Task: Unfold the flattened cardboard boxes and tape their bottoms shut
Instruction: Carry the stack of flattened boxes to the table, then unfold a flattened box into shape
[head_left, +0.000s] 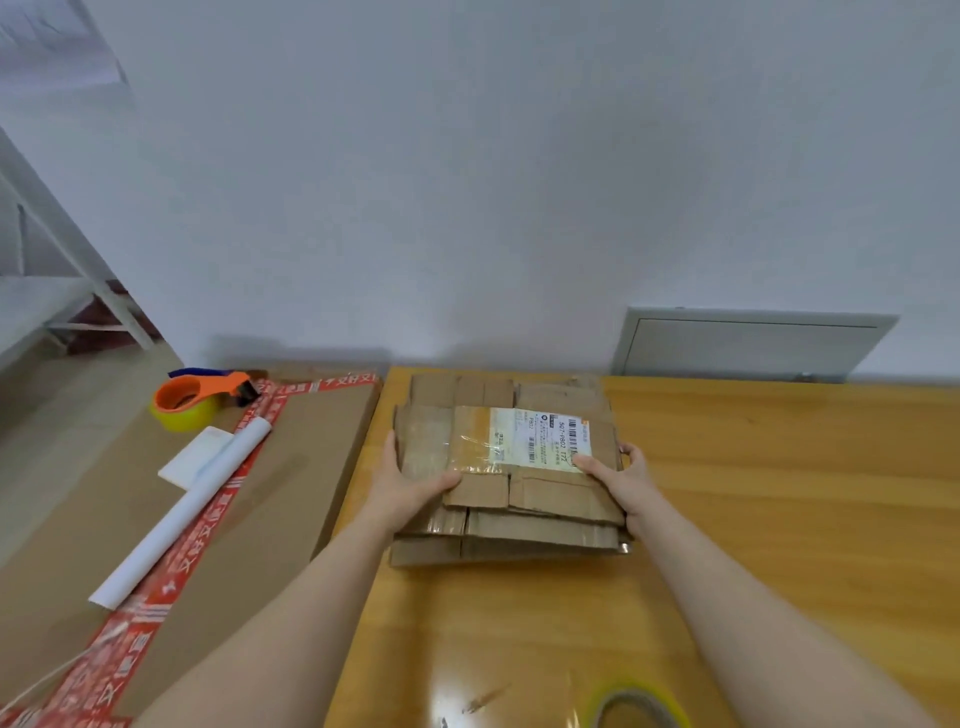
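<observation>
Wooden desk by white wall; stack of flattened boxes at centre.
L hand & R hand: each grip clamped on top box, opp. side edges; tape dispenser well apart, left.

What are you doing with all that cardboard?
A person is holding a stack of flattened cardboard boxes on the wooden table, with the left hand on its left side and the right hand on its right edge. No box is unfolded yet. An orange tape dispenser waits on a big flat carton to the left, and another tape roll lies close by.
</observation>
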